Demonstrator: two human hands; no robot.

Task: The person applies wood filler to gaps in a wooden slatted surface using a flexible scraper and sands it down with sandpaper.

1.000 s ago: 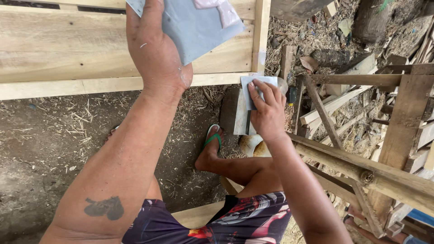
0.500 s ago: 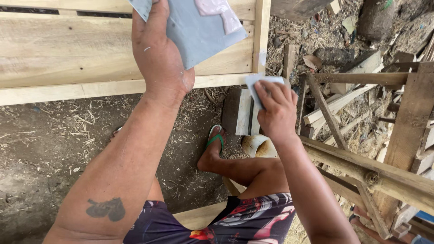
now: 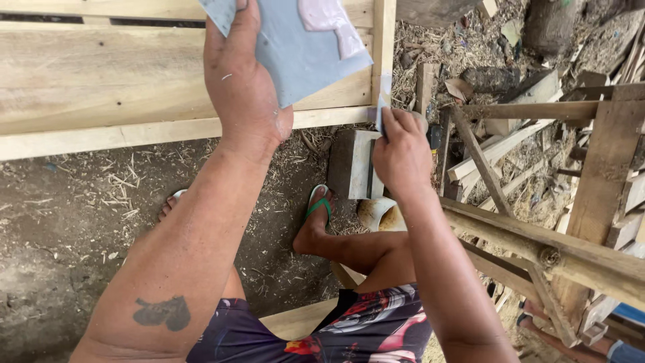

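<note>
Left hand (image 3: 245,87) gripped a grey board (image 3: 302,47) with pink putty (image 3: 329,23) up top; right hand (image 3: 402,151) pinched a small scraper (image 3: 383,101) at the wooden frame's (image 3: 134,74) post, most putty unused.

A single camera worn on the person's head looks steeply down and slightly forward, close over both forearms, so the left hand (image 3: 245,94) and right hand (image 3: 402,151) fill the upper middle of the view. The wooden frame (image 3: 101,81) crosses the top edge, the dirt ground (image 3: 60,228) lies below, and the person's lap sits at the bottom. There is no second view to compare, and the right margin, probably crowded with scrap timber (image 3: 571,168), is hard to read.
</note>
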